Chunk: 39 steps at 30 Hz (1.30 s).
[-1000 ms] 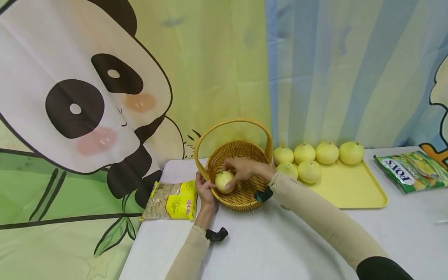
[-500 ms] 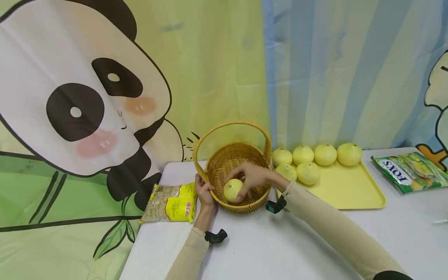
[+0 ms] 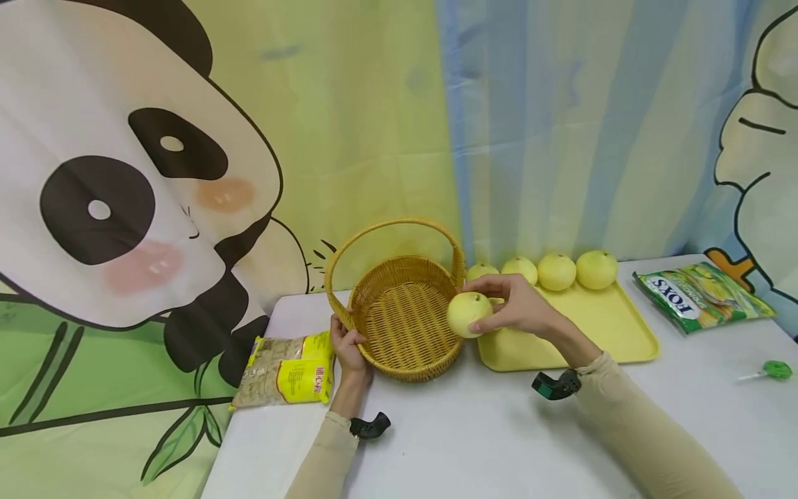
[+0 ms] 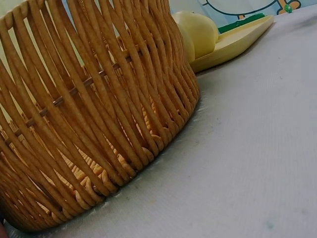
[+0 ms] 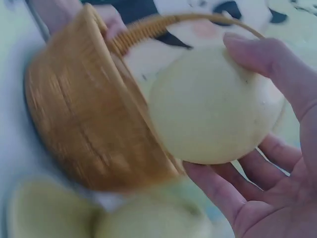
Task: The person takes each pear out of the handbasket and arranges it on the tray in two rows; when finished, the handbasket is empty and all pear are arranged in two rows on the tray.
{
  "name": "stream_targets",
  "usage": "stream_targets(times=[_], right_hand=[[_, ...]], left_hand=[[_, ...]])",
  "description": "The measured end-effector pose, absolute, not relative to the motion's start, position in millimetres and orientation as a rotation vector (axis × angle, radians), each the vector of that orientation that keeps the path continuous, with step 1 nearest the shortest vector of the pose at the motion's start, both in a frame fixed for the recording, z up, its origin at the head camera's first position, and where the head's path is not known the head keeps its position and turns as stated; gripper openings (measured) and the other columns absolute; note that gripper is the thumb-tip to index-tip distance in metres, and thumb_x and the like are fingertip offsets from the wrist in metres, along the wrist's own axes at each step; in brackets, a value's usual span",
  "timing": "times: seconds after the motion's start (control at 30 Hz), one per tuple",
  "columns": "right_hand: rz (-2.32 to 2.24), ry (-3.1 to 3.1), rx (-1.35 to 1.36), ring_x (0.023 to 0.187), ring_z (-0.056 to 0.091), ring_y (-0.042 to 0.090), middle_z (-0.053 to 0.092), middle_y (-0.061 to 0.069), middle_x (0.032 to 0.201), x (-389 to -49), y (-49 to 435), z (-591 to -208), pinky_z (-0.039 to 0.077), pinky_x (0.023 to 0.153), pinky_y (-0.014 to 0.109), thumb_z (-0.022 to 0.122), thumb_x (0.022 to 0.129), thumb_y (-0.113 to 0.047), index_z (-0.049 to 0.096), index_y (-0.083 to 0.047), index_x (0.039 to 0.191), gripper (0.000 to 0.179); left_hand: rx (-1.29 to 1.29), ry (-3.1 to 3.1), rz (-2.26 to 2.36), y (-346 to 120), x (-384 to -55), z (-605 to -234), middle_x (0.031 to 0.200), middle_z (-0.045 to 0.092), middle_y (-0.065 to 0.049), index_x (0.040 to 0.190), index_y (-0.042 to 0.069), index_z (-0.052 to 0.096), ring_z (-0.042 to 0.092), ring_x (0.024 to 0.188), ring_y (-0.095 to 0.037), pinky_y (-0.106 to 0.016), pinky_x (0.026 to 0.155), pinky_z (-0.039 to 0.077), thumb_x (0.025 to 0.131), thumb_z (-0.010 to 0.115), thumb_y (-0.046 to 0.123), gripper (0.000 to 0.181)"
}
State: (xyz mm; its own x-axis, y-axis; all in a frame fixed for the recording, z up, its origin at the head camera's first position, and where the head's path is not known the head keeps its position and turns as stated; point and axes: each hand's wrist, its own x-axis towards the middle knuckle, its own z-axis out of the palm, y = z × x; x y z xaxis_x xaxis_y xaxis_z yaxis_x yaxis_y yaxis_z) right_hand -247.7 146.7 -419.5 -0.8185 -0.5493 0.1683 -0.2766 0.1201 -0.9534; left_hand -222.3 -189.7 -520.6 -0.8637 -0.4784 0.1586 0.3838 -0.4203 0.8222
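My right hand [image 3: 524, 308] holds a round pale-yellow fruit [image 3: 466, 316] between thumb and fingers, in the air just right of the wicker basket [image 3: 408, 374]. In the right wrist view the thumb lies on one side of this fruit [image 5: 208, 109] and fingertips touch the other. My left hand [image 3: 349, 348] grips the basket's left rim by the foot of its arched handle. The basket's woven floor shows in the head view. The left wrist view shows its outer wall [image 4: 99, 109] close up, but hardly any of the left hand.
Several like fruits [image 3: 557, 272] stand along the back of a yellow tray [image 3: 614, 339], some partly hidden behind my right hand. A yellow snack bag [image 3: 283, 371] lies left of the basket. At right are a green FOX'S packet [image 3: 701, 294] and a green lollipop [image 3: 776, 369].
My right hand has lifted the fruit up out of the basket and moved right, over its right rim. My left hand keeps its grip on the basket. The head view has turned slightly right.
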Motion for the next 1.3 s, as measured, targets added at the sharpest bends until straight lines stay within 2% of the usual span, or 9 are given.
stream_targets(times=[0.13,0.27,0.43,0.63,0.73,0.9,0.97,1.2,1.3], right_hand=[[-1.798,2.32,-0.739,0.122,0.062,0.011,0.068,0.006,0.137,-247,190,-418,0.055,0.093,0.026,0.092,0.078,-0.006,0.067,-0.004,0.138,0.064],[-1.802,2.497,-0.571,0.127,0.056,0.002,0.065,0.002,0.144,-244,227,-417,0.049,0.096,0.018,0.09,0.082,-0.01,0.066,-0.009,0.143,0.065],[-1.694,2.7,-0.359,0.117,0.055,0.003,0.062,0.004,0.142,-238,258,-424,0.049,0.088,0.013,0.091,0.084,-0.023,0.068,-0.012,0.142,0.064],[-1.539,2.825,-0.225,0.115,0.051,0.003,0.059,0.011,0.144,-241,278,-444,0.046,0.086,0.009,0.09,0.085,-0.039,0.065,-0.015,0.147,0.071],[-1.489,2.869,-0.196,0.116,0.054,0.009,0.06,0.011,0.144,-244,282,-454,0.047,0.083,0.008,0.091,0.082,-0.043,0.067,-0.015,0.144,0.073],[-1.435,2.931,-0.216,0.118,0.063,0.035,0.064,0.023,0.141,-250,282,-465,0.05,0.076,0.012,0.094,0.078,-0.044,0.07,-0.008,0.139,0.074],[-1.403,2.946,-0.217,0.117,0.065,0.042,0.064,0.026,0.14,-252,283,-468,0.051,0.075,0.015,0.094,0.077,-0.044,0.071,-0.008,0.138,0.075],[-1.343,3.006,-0.192,0.118,0.065,0.044,0.068,0.025,0.136,-257,287,-473,0.046,0.077,0.02,0.093,0.077,-0.047,0.072,-0.006,0.136,0.075],[-1.332,3.063,-0.211,0.116,0.067,0.044,0.072,0.025,0.13,-260,284,-473,0.049,0.08,0.027,0.094,0.076,-0.048,0.073,-0.005,0.133,0.074]], left_hand=[[0.107,-1.272,-2.292,-191,-222,-520,0.114,0.054,-0.014,0.118,-0.005,0.048,0.053,0.103,-0.031,-0.037,0.084,0.048,0.074,0.034,-0.018,0.048],[0.083,-1.268,-2.299,-191,-221,-521,0.114,0.054,-0.014,0.119,-0.005,0.048,0.054,0.103,-0.03,-0.037,0.084,0.048,0.075,0.032,-0.018,0.048],[0.076,-1.258,-2.305,-193,-220,-521,0.113,0.053,-0.012,0.117,-0.003,0.049,0.053,0.104,-0.03,-0.037,0.085,0.048,0.076,0.031,-0.019,0.048],[0.067,-1.243,-2.286,-197,-218,-521,0.112,0.053,-0.013,0.117,-0.004,0.048,0.052,0.103,-0.031,-0.037,0.084,0.048,0.075,0.031,-0.018,0.048],[0.074,-1.237,-2.283,-199,-217,-521,0.111,0.053,-0.013,0.115,-0.002,0.049,0.052,0.103,-0.032,-0.037,0.084,0.048,0.074,0.031,-0.018,0.048],[0.077,-1.25,-2.27,-201,-219,-521,0.112,0.05,-0.013,0.114,0.001,0.049,0.05,0.106,-0.033,-0.038,0.086,0.046,0.074,0.032,-0.017,0.047],[0.078,-1.253,-2.267,-201,-219,-521,0.113,0.05,-0.013,0.114,0.002,0.049,0.05,0.108,-0.033,-0.039,0.087,0.046,0.074,0.032,-0.016,0.047],[0.089,-1.258,-2.259,-201,-218,-523,0.112,0.051,-0.013,0.116,-0.001,0.047,0.052,0.105,-0.03,-0.036,0.085,0.047,0.075,0.032,-0.017,0.047],[0.072,-1.237,-2.261,-201,-218,-522,0.11,0.052,-0.013,0.116,-0.002,0.048,0.052,0.101,-0.029,-0.036,0.082,0.048,0.075,0.031,-0.018,0.047]])
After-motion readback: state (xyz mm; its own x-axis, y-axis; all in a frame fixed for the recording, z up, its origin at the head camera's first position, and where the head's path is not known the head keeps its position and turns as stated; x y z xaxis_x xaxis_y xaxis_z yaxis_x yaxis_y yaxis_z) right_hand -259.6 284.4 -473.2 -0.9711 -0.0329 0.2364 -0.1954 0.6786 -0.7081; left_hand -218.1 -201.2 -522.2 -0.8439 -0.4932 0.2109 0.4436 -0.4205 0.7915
